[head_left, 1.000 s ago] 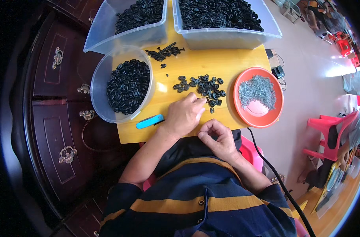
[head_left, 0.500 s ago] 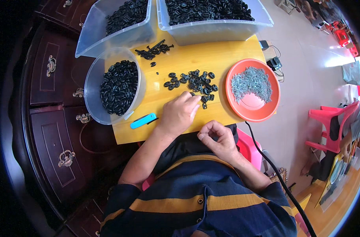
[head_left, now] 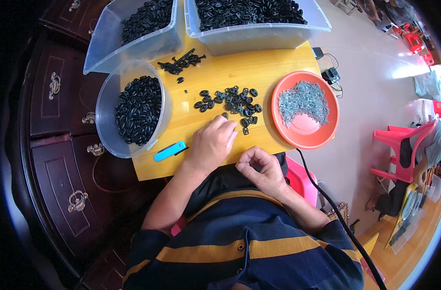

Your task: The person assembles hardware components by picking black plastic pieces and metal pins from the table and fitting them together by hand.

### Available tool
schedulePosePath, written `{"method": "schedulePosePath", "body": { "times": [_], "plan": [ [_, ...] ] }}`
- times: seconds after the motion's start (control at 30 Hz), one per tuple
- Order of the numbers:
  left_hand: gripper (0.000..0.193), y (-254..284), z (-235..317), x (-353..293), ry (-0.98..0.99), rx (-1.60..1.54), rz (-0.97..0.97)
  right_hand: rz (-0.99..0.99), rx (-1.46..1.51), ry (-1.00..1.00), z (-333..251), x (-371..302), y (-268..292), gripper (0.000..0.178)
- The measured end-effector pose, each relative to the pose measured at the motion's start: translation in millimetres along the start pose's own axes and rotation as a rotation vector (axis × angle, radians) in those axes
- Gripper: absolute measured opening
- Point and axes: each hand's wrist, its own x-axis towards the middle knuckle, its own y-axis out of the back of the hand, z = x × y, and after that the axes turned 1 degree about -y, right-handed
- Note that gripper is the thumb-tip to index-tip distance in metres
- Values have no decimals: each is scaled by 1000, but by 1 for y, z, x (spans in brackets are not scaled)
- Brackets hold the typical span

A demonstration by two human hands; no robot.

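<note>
On the yellow table (head_left: pixel 191 113) lies a loose cluster of small black oval pieces with holes (head_left: pixel 236 102), which look like cord-lock parts. My left hand (head_left: pixel 211 144) is at the cluster's near side, its fingers bent and closed. One black oval piece (head_left: pixel 225 115) shows just past these fingers and seems gripped by them; the fingertips are mostly hidden. Over the table's front edge is my right hand (head_left: pixel 262 169), fingers curled and thumb against the forefinger. Whatever lies in that pinch is too small to see. A blue-handled cutting tool (head_left: pixel 170 151) rests left of my left hand.
An orange bowl (head_left: pixel 276 107) of short silvery metal pieces stands at right. A round clear tub (head_left: pixel 106 140) and two larger bins (head_left: pixel 259 41) hold more black parts. Dark rod-like pieces (head_left: pixel 180 62) lie at the back. A person sits by a pink chair (head_left: pixel 393 151) far right.
My left hand has drawn slightly back toward me, and the black piece at its fingers has shifted left. My right hand keeps its pinch. The whole view has moved a little.
</note>
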Motion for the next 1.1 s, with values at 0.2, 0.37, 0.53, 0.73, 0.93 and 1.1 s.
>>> {"method": "schedulePosePath", "body": {
  "times": [0.2, 0.37, 0.53, 0.73, 0.93, 1.1],
  "plan": [
    [15, 1, 5, -1, 46, -25, -19, 34, 14, 10, 1, 1, 3, 8],
    [14, 2, 7, -4, 20, 2, -33, 2, 6, 24, -1, -4, 7, 9],
    [11, 4, 18, -14, 15, 77, -77, -42, -110, 19, 0, -12, 29, 9],
    [10, 2, 23, -27, 52, 122, -79, -71, 39, -40, 4, -9, 40, 10],
    [7, -3, 16, -32, -50, 149, -16, -86, 139, -10, 22, -10, 20, 9],
    [5, 7, 37, -23, 110, -239, -68, -105, 314, -53, 12, -6, 22, 12]
  ]
}}
